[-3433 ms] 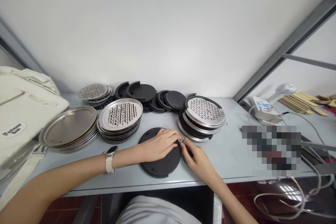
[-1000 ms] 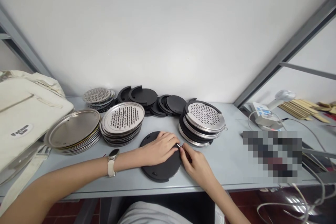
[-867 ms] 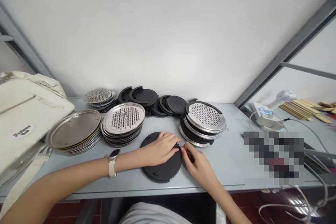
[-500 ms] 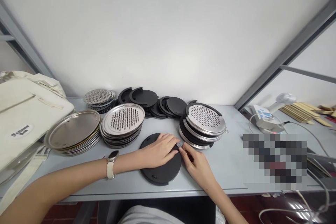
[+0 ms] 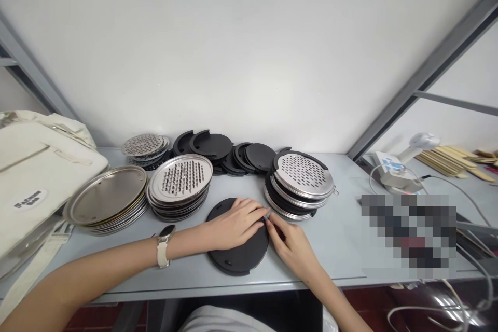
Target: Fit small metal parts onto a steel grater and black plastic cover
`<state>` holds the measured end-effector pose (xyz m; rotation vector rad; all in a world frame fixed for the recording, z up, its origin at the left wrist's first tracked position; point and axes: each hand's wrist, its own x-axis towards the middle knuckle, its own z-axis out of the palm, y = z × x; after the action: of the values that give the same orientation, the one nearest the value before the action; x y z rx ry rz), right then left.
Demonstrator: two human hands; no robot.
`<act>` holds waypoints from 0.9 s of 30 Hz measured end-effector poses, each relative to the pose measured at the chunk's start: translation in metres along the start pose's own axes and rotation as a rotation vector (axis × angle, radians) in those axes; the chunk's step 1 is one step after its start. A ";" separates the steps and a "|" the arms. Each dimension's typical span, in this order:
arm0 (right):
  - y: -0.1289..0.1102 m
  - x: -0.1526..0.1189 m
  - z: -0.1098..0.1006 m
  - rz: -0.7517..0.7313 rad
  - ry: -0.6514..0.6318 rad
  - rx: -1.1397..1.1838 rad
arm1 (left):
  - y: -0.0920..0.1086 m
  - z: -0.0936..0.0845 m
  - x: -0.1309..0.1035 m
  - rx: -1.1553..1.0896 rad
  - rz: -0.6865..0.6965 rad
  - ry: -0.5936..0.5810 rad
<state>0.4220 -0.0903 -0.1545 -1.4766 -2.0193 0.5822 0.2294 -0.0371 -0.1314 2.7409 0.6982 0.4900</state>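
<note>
A round black plastic disc (image 5: 241,254) with a slot lies flat in front of me at the table's front edge. My left hand (image 5: 241,223) rests over it and holds it, thumb and forefinger reaching to its right rim. My right hand (image 5: 286,236) pinches a small shiny metal piece (image 5: 267,213) at that rim, mostly hidden by the fingertips. Just behind stands a stack of round metal graters with black holders (image 5: 305,176), a small ring at its side. Left of the disc is a stack of metal grater plates (image 5: 182,179).
A stack of smooth metal plates (image 5: 107,197) and a cream bag (image 5: 42,181) stand at the left. More black discs (image 5: 213,144) and small perforated plates (image 5: 143,144) lie by the wall. To the right are a white device with cables (image 5: 395,171) and wooden pieces (image 5: 443,162).
My right fingertips have closed in towards the left forefinger at the disc's rim, covering more of the metal piece. The disc stays in place; the view has shifted slightly.
</note>
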 end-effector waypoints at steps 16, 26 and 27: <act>0.004 0.001 0.000 -0.008 -0.017 0.068 | 0.003 -0.002 0.002 -0.003 -0.002 -0.018; 0.006 0.001 0.000 -0.023 -0.032 0.098 | 0.004 -0.002 0.002 -0.007 -0.022 -0.016; 0.006 0.001 0.000 -0.023 -0.033 0.099 | 0.004 -0.003 0.002 -0.009 -0.023 -0.017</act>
<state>0.4262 -0.0879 -0.1589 -1.3925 -2.0005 0.6907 0.2315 -0.0394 -0.1273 2.7225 0.7212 0.4629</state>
